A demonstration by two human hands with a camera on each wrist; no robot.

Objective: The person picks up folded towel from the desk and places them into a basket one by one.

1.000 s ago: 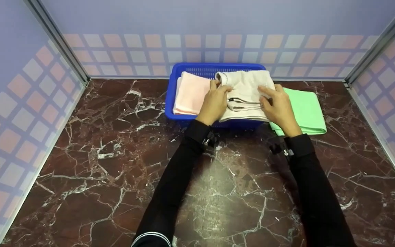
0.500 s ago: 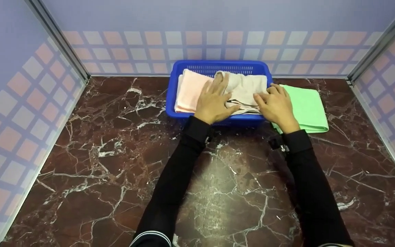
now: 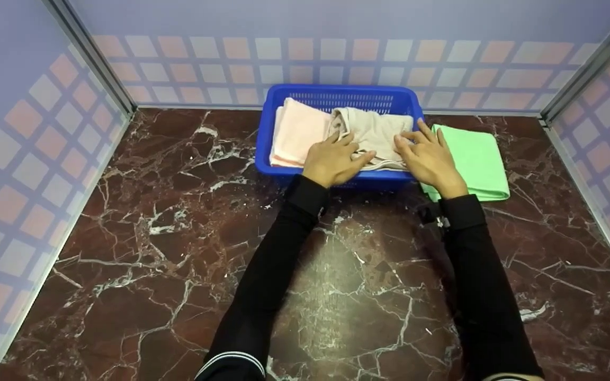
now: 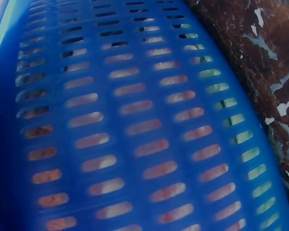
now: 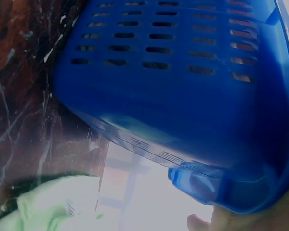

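Note:
A light grey towel (image 3: 374, 131), folded, lies in the right part of a blue plastic basket (image 3: 264, 135). A folded pink towel (image 3: 301, 129) fills the left part. My left hand (image 3: 334, 159) reaches over the front rim with straight fingers on the grey towel's left side and the thumb pointing right. On the other side, my right hand (image 3: 431, 159) extends its fingers over the basket's right rim, thumb by the towel's right edge. The left wrist view shows the slotted basket wall (image 4: 149, 120); fingers (image 5: 224, 219) appear at the basket's rim in the right wrist view.
A folded green towel (image 3: 474, 164) lies on the dark marbled tabletop (image 3: 178, 238), right of the basket and partly behind my right hand. A tiled-pattern panel (image 3: 204, 69) stands close behind the basket, with further panels at both sides.
Both hands have lowered the grey towel from above the front rim down into the basket. My fingers have let go of its edges, and the left hand has spread across it.

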